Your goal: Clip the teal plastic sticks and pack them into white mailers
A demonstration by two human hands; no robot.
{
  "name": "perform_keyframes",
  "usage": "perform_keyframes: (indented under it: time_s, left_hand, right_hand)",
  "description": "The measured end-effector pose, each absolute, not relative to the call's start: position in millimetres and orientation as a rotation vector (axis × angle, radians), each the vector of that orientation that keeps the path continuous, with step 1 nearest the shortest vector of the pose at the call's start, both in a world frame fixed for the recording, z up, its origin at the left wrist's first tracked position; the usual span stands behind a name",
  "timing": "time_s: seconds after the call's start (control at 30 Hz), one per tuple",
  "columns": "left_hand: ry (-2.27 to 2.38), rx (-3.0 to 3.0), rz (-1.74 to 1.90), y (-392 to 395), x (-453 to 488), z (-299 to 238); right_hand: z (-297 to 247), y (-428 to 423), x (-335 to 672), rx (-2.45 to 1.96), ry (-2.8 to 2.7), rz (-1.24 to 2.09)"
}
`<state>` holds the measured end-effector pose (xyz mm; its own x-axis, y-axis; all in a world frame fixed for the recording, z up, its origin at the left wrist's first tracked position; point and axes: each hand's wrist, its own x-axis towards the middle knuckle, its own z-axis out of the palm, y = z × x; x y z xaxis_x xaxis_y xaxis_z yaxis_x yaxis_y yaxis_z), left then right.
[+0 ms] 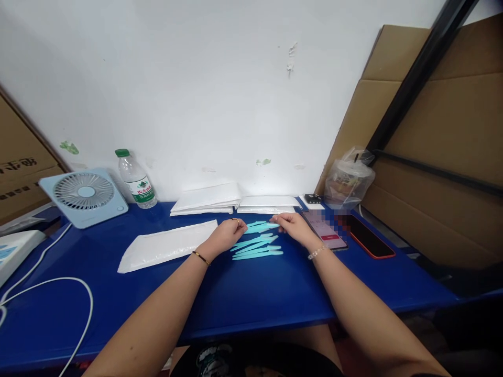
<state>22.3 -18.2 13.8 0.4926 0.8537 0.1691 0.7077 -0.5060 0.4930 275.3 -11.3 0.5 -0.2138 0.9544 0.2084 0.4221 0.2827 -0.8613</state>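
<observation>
Midway between the blue table's (275,298) front and back edges, the left hand (226,235) and right hand (295,228) pinch opposite ends of turquoise eyebrow razors (260,228), seemingly for steadiness, with loose razors (257,254) nearer the front, presumably for easy reach.

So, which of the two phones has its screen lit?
The pale-screened phone nearer the right hand: it is lit, whereas the orange-edged phone is dark.

On the label (142,191) of the bottle (131,168), you read 农夫山 in red, but print on the carton (21,175) and phone (324,228) is illegible.
</observation>
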Motion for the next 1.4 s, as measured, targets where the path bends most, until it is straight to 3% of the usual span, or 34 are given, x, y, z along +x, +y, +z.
perform_keyframes:
  time_s: [0.13,0.5,0.8,1.4]
  left_hand:
    - [1.354,2.455,0.489,-21,23,14]
    - [1.478,2.593,0.492,-8,23,2]
    - [1.474,2.431,0.501,-14,24,7]
    - [1.427,1.989,0.895,-5,25,0]
  right_hand:
    - [-3,-8,286,-1.281,-2.119,0.417]
    - [-9,0,285,-1.411,-2.261,0.18]
    - [2,-8,290,-1.321,-2.082,0.438]
    - [21,-24,278,-0.972,-1.526,0.989]
